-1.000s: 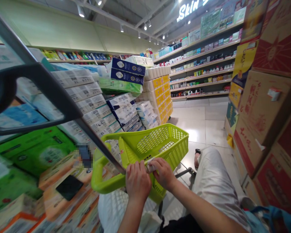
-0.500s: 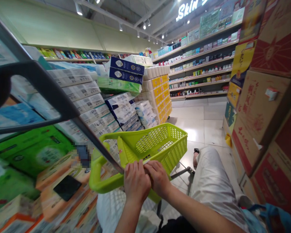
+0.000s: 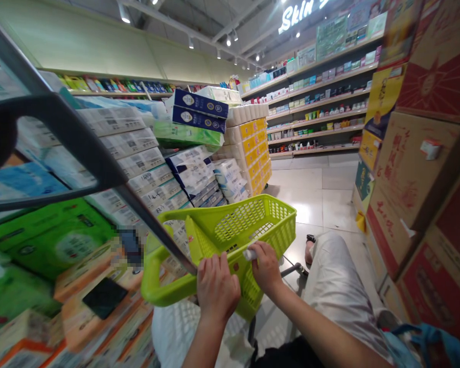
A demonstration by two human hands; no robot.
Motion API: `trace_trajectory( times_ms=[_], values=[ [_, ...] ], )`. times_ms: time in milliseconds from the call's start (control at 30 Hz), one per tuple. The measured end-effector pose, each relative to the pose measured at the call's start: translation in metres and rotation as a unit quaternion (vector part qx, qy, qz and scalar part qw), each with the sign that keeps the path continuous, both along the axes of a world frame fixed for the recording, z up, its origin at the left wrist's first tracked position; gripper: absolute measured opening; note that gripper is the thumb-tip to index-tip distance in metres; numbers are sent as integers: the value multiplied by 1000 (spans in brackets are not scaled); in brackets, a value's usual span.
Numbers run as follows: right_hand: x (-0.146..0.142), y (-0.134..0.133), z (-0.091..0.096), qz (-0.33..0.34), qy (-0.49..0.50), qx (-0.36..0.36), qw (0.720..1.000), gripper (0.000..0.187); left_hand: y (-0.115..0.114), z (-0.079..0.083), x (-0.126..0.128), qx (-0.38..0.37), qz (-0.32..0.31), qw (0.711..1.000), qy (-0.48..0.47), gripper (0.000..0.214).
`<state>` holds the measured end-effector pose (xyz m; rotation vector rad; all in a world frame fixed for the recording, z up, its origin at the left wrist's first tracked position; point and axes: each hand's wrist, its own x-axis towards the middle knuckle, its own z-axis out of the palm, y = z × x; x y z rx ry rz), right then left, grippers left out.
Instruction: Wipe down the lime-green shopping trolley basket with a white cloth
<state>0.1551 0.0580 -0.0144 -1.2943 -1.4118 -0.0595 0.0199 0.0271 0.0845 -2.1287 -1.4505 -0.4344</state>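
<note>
A lime-green shopping cart basket (image 3: 260, 217) with perforated sides is in front of me. A grey metal pole (image 3: 153, 220) with a dark looped handle (image 3: 57, 128) slants down from the upper left to the basket's near side. There my left hand (image 3: 217, 286) is closed, its fingers wrapped over the cart where pole and rim meet. My right hand (image 3: 266, 266) is to its right, just outside the basket wall, pinching a small crumpled white wad (image 3: 249, 252), perhaps tissue. My left palm side is hidden.
Stacked tissue packs (image 3: 138, 163) rise on the left, with a dark flat slab (image 3: 105, 297) on orange packs. Cardboard cartons (image 3: 414, 168) line the right. Product shelves (image 3: 322, 97) stand behind the tiled floor (image 3: 302, 179). My trousered leg (image 3: 333, 286) is beside the cart.
My right hand has moved away from my left hand, to the right along the basket's side, and the white wad in it now shows more. My left hand has stayed in place.
</note>
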Motion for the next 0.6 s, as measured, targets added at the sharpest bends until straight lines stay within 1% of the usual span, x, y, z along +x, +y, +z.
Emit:
trace_trajectory(
  times_ms=[67,133,200,267,333,400,467,533,600],
  values=[
    [-21,-9,9,59,-29,22,998,38,0,2,0,-6,0,1000,3,43],
    [-34,-15,16,104,-50,36,993,37,0,4,0,-14,-2,1000,3,42],
    [-35,-17,18,135,-67,44,988,37,-1,5,0,-18,-6,1000,4,42],
    [-25,-13,14,147,-84,45,985,38,-1,5,0,-15,-6,1000,5,41],
    [-6,-6,6,121,-84,35,988,37,-1,5,0,-12,-6,1000,9,42],
    [12,1,-2,60,-59,15,996,34,-1,4,1,-7,-3,1000,10,42],
    [25,7,-7,8,-31,-7,999,33,0,3,1,-2,-1,1000,8,42],
    [26,9,-6,-24,-9,-23,999,33,1,1,1,4,0,1000,6,42],
    [15,6,-2,-35,6,-29,999,33,2,0,1,10,1,1000,9,42]
  ],
)
